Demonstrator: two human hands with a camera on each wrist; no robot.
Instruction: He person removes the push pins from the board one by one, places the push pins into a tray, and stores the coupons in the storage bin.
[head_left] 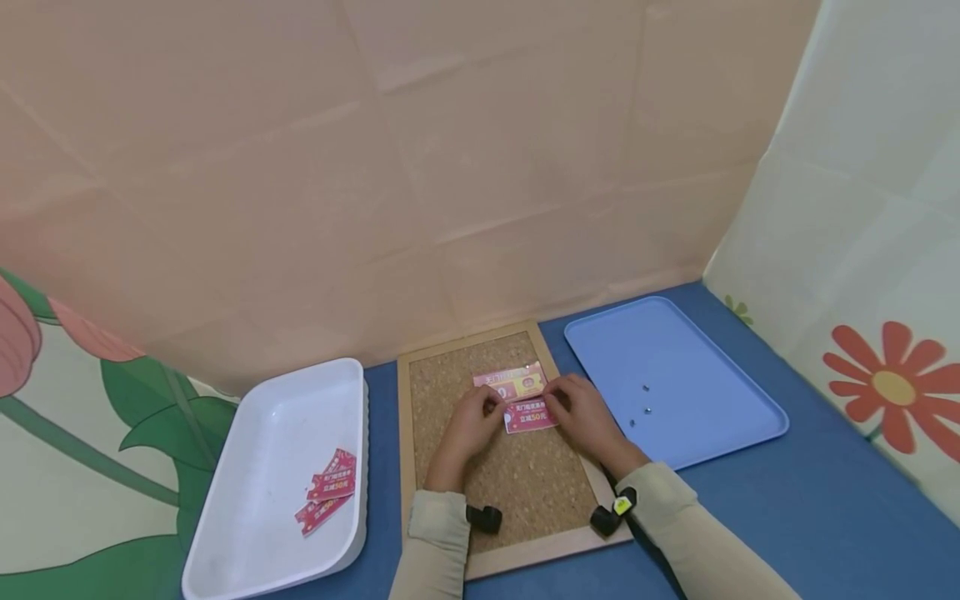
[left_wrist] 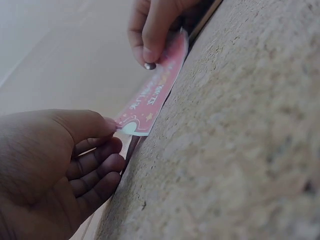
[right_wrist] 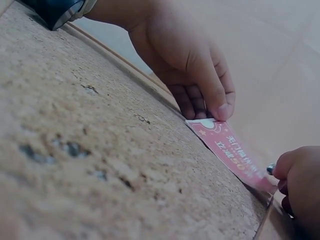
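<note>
Cork board [head_left: 532, 500] beneath, your left hand [head_left: 469, 427] pinches one pink coupon [head_left: 529, 417], your right hand [head_left: 588, 419] one pin [left_wrist: 150, 66]; three pins [head_left: 648, 410] lie right of the board.

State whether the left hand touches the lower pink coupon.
Touching: the right wrist view shows the left hand pinching the lower pink coupon at one end.

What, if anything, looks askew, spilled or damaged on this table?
Nothing looks spilled or clearly damaged. On the corkboard, the lower coupon starts further right than the upper coupon, so they look misaligned. In the white tray, loose coupons overlap at different angles, looking untidy.
</note>
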